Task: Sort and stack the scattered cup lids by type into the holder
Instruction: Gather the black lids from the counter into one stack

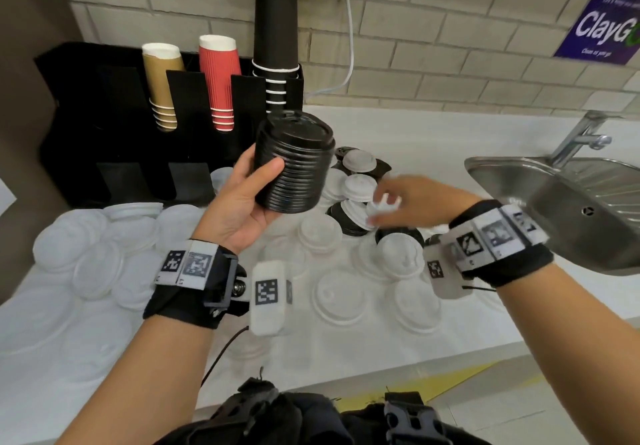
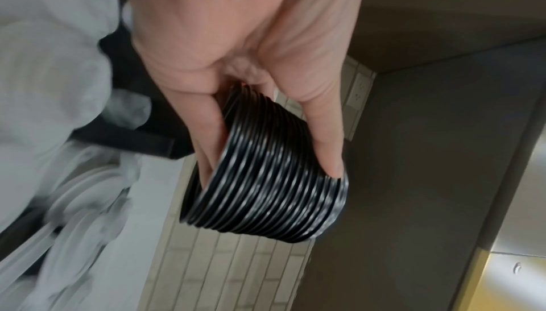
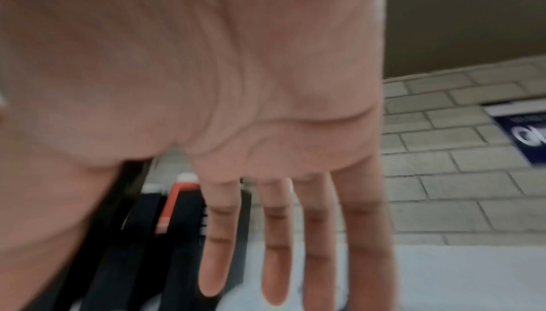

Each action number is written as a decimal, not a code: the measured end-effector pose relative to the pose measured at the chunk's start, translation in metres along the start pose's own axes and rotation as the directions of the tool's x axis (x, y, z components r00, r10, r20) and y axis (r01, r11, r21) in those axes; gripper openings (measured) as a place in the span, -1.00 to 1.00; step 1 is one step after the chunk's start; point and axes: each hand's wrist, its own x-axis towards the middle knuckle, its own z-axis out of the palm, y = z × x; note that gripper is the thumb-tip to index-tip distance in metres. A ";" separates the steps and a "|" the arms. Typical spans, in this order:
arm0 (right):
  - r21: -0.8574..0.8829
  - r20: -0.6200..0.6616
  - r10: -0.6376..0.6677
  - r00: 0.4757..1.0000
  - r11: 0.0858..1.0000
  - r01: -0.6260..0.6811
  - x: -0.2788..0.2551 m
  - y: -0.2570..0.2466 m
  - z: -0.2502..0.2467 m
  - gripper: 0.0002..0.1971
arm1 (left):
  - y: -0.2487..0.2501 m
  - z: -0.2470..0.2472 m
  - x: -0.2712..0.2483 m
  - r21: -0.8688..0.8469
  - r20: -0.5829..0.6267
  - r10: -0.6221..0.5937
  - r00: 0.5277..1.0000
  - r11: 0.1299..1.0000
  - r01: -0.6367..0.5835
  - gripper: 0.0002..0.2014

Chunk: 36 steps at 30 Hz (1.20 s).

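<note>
My left hand [image 1: 254,186] grips a tall stack of black cup lids [image 1: 294,167], tilted, in front of the black holder [image 1: 104,115]. In the left wrist view the thumb and fingers of the left hand [image 2: 260,66] clamp the ribbed stack [image 2: 266,180] from both sides. My right hand [image 1: 405,199], blurred, hovers with straight fingers over a pile of white dome lids [image 1: 360,186] and black lids [image 1: 349,226]. The right wrist view shows the right hand [image 3: 274,257] flat and holding nothing. Clear flat lids [image 1: 97,247] lie scattered at the left.
The holder carries brown cups [image 1: 162,81], red cups [image 1: 220,77] and a tall stack of black cups [image 1: 275,39]. A steel sink [image 1: 554,202] with a faucet [image 1: 581,136] sits at the right. More white lids [image 1: 398,254] cover the counter's middle.
</note>
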 end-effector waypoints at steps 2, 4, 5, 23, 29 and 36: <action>-0.257 0.214 0.161 0.963 0.961 -0.103 -0.003 0.008 0.026 -0.30 | 0.011 -0.005 -0.002 0.034 -0.014 0.043 0.999 0.999 -0.042 -0.50; -0.352 0.256 0.238 0.937 0.926 -0.139 -0.002 0.013 0.045 -0.11 | 0.021 -0.008 -0.004 0.055 -0.030 0.079 0.996 0.996 -0.077 -0.55; -0.362 0.255 0.245 0.936 0.921 -0.142 -0.001 0.015 0.051 -0.08 | 0.025 -0.009 -0.006 0.059 -0.039 0.095 0.995 0.994 -0.093 -0.57; -0.034 0.048 0.000 0.999 0.999 0.002 0.033 0.004 -0.016 -0.56 | 0.031 -0.007 -0.018 0.052 -0.053 0.125 0.991 0.991 -0.123 -0.55; -0.224 0.193 0.221 0.956 0.959 -0.176 0.026 0.057 0.014 -0.48 | 0.010 0.003 -0.010 0.007 -0.014 0.040 0.999 0.999 -0.040 -0.48; -0.125 0.068 0.108 0.992 0.987 -0.099 0.031 0.060 0.048 -0.37 | -0.005 0.013 -0.003 -0.019 0.007 -0.021 1.000 1.000 0.021 -0.38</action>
